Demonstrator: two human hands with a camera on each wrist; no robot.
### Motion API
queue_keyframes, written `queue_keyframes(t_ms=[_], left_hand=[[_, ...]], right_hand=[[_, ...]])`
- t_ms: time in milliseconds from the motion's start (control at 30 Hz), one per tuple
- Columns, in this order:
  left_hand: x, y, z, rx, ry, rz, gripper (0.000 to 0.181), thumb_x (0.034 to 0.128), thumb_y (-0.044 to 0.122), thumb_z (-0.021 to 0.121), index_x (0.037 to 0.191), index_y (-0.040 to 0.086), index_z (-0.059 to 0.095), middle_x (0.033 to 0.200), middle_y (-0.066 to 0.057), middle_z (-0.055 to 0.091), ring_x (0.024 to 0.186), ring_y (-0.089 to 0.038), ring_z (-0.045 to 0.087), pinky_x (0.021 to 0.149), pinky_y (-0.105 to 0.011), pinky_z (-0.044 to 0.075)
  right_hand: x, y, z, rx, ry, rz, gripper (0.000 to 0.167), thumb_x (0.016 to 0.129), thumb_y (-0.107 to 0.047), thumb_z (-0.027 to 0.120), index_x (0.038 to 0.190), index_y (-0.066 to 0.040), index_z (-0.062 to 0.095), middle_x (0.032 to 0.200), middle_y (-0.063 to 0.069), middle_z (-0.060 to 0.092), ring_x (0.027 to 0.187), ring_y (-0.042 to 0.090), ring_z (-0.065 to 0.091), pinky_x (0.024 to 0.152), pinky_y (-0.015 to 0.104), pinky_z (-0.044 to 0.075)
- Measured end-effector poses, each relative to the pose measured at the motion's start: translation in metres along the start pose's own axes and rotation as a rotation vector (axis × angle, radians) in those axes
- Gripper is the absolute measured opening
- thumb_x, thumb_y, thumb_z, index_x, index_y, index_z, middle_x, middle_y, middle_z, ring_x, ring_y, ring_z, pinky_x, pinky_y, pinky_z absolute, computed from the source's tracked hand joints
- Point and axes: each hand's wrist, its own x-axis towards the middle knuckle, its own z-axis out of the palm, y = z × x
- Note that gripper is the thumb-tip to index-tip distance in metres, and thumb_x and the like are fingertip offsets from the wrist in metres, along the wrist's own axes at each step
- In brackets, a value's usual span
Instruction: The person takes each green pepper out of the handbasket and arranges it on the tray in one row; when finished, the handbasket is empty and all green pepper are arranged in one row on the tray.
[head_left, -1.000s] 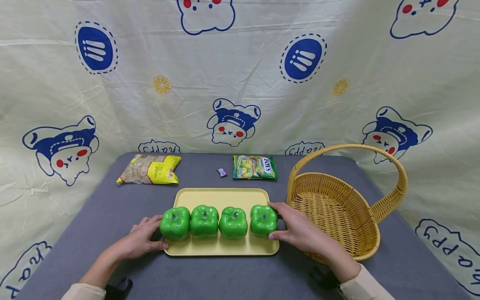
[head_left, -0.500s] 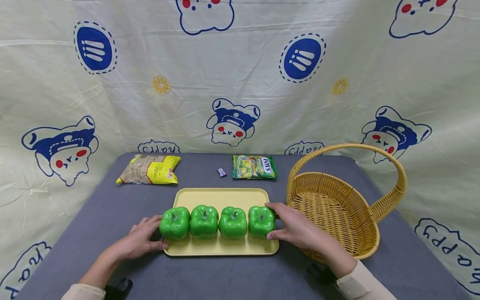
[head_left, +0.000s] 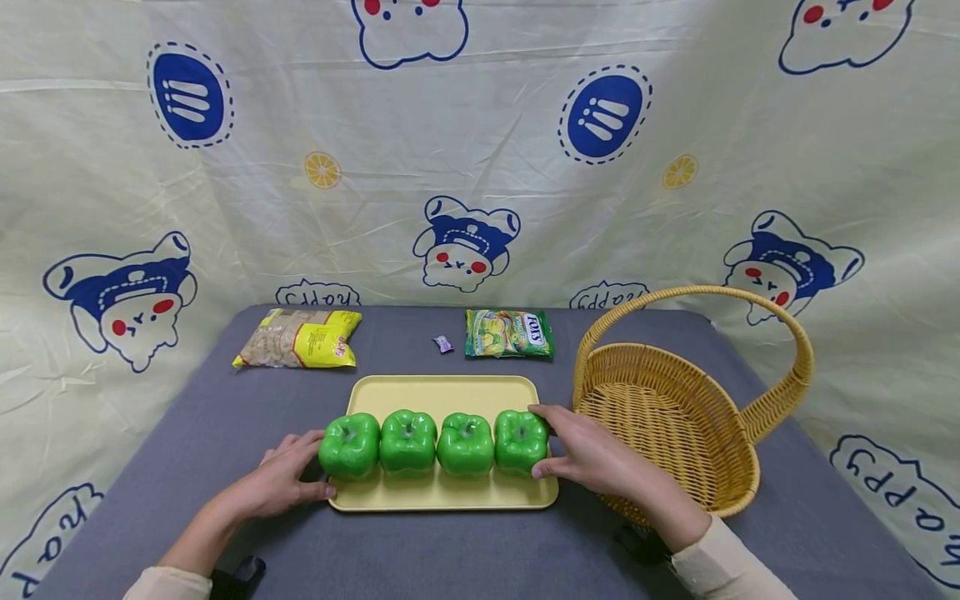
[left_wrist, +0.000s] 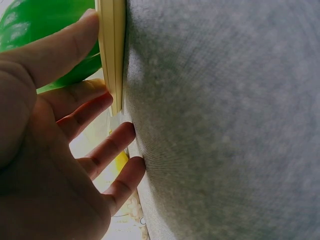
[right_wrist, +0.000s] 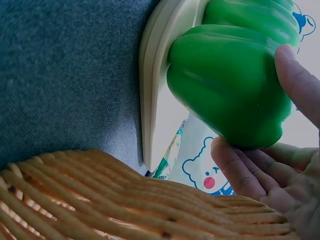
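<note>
Several green bell peppers stand in a row on the pale yellow tray (head_left: 442, 497). Around the rightmost bell pepper (head_left: 521, 441), thumb on the near side and fingers on the far side, is my right hand (head_left: 600, 454). In the right wrist view that bell pepper (right_wrist: 230, 85) sits between thumb and fingers, beside another pepper (right_wrist: 250, 17). My left hand (head_left: 277, 479) touches the tray's left end, next to the leftmost bell pepper (head_left: 350, 446). The left wrist view shows its thumb and two fingertips at the tray rim (left_wrist: 111, 55), with the other fingers spread on the cloth.
A wicker basket (head_left: 660, 362) with a tall handle stands at the right, close to my right hand. Behind the tray lie a yellow and clear bag (head_left: 300, 337), a tiny purple packet (head_left: 443, 344) and a green snack packet (head_left: 510, 335). Grey cloth (head_left: 420, 558) covers the table.
My right hand and the rightmost bell pepper have shifted slightly left, closing the gap to the neighbouring pepper. The left hand and the tray have stayed put.
</note>
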Motion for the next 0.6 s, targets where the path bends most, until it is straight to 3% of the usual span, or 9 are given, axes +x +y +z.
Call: queue_keyframes(t_ms=[600], left_hand=[[-0.0008,0.0001,-0.0001,-0.007,-0.004,0.007,0.069,0.0747,0.037,0.076,0.131,0.005,0.052,0.134,-0.013,0.05,0.115,-0.033,0.042,0.08,-0.045,0.03]], right_hand=[[-0.0057,-0.0002,-0.0009,0.034,0.023,-0.007,0.089,0.071,-0.039,0.08,0.14,-0.001,0.039,0.136,0.018,0.049,0.123,0.032,0.051,0.098,0.049,0.043]])
